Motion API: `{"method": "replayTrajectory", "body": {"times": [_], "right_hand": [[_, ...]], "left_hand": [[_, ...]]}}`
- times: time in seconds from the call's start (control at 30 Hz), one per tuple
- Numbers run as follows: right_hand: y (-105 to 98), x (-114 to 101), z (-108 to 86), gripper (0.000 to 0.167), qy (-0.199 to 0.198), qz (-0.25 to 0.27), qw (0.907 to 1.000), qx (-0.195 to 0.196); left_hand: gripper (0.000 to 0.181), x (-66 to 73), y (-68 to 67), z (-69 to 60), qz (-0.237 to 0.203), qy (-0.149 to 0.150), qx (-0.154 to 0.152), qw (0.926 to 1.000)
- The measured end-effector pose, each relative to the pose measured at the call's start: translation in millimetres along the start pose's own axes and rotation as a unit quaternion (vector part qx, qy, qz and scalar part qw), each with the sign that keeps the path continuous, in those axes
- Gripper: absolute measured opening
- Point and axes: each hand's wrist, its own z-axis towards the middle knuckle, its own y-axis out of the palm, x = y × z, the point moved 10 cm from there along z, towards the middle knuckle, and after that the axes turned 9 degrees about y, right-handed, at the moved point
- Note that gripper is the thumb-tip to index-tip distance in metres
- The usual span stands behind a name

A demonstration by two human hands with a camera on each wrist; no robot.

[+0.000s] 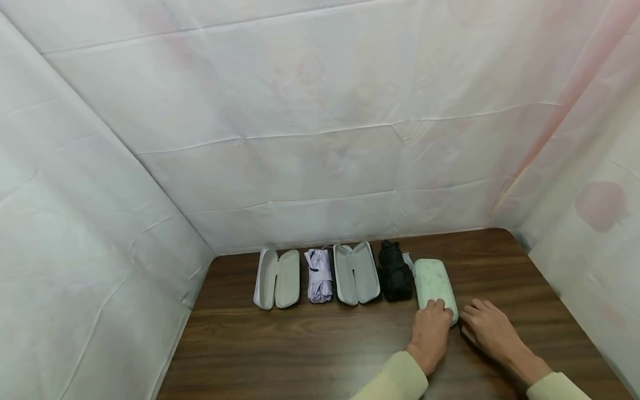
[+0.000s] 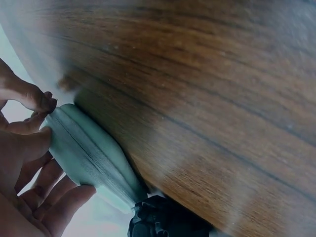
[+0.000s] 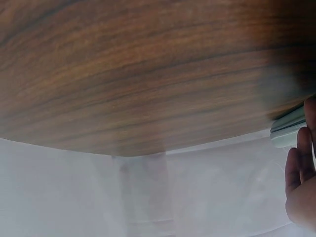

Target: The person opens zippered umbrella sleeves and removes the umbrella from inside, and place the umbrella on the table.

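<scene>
A pale green zip case (image 1: 433, 280) lies on the table at the right of a row of things, its lid down. My left hand (image 1: 431, 333) grips its near end, the fingers bent around its side in the left wrist view. A zipper (image 2: 89, 153) runs along the edge of the case there. At the near right corner, my right hand (image 1: 492, 331) pinches the end of the zipper; its fingertips hide the pull. The right wrist view catches only part of the right hand (image 3: 303, 182) beside the case (image 3: 289, 129).
Left of the green case lie a black folded umbrella (image 1: 395, 272), an opened grey-lined case (image 1: 367, 275), a lilac folded umbrella (image 1: 319, 276) and another opened case (image 1: 288, 280). The brown wooden table (image 1: 300, 355) meets white cloth walls (image 1: 320, 166) at the back and sides.
</scene>
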Motion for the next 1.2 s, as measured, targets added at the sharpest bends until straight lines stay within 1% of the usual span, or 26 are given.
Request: {"method": "replayTrajectory", "body": {"times": [0.1,0.27,0.33,0.5,0.6,0.67,0.77,0.83,0.9,0.93,1.0,1.07,1.1,1.13,1.2], "right_hand": [[-0.1,1.6,-0.5,0.044,0.005,0.003,1.0,-0.004],[0.1,4.5,-1.8,0.013,0.018,0.004,0.9997,-0.018],[0.4,4.7,-3.3,0.006,0.026,0.003,0.9994,-0.023],[0.1,1.9,-5.7,0.013,0.045,0.011,0.9987,-0.02],[1.6,-3.5,-7.5,0.013,0.045,0.013,0.9988,-0.015],[2.4,-7.6,-8.6,0.024,0.041,0.011,0.999,-0.01],[2.9,-11.9,-9.4,0.054,0.043,0.004,0.9991,-0.001],[2.7,-12.7,-9.2,0.066,0.05,-0.003,0.9987,0.002],[2.9,-11.9,-9.5,0.069,0.059,-0.01,0.9982,-0.005],[2.8,-11.0,-9.8,0.064,0.063,-0.011,0.9979,-0.011],[2.2,-8.3,-10.8,0.045,0.071,-0.013,0.9971,-0.025],[0.4,-4.1,-11.8,0.022,0.079,-0.012,0.9963,-0.034],[-0.9,-1.9,-12.4,0.014,0.081,-0.012,0.996,-0.036],[-2.3,0.4,-12.7,0.009,0.083,-0.012,0.9958,-0.037],[-4.9,5.3,-13.5,0.012,0.087,-0.016,0.9955,-0.036]], "left_hand": [[0.02,0.5,-0.2,2.2,0.003,-0.003,-0.002,1.0],[0.027,1.7,3.5,6.0,0.004,-0.006,-0.009,0.9999],[0.028,2.4,3.8,7.1,0.003,-0.007,-0.01,0.9999],[0.028,4.2,5.0,9.1,0.001,-0.011,-0.007,0.9999],[0.024,5.6,5.9,10.0,0.007,-0.014,-0.007,0.9999],[0.02,6.5,6.0,10.5,0.013,-0.016,-0.008,0.9998],[0.016,7.4,6.2,10.7,0.021,-0.016,-0.006,0.9996],[0.014,7.0,6.9,10.8,0.02,-0.012,-0.006,0.9997],[0.011,6.0,9.2,10.6,0.017,-0.001,-0.013,0.9998],[0.009,5.4,10.6,10.4,0.015,0.008,-0.02,0.9997],[0.009,4.0,14.7,9.7,0.007,0.031,-0.043,0.9986],[0.017,2.8,18.4,8.6,-0.005,0.06,-0.069,0.9958],[0.022,2.0,19.7,7.9,-0.01,0.075,-0.079,0.9941],[0.027,0.8,21.2,7.1,-0.018,0.088,-0.088,0.9921],[0.038,-1.8,23.5,5.2,-0.031,0.111,-0.102,0.9881]]}}
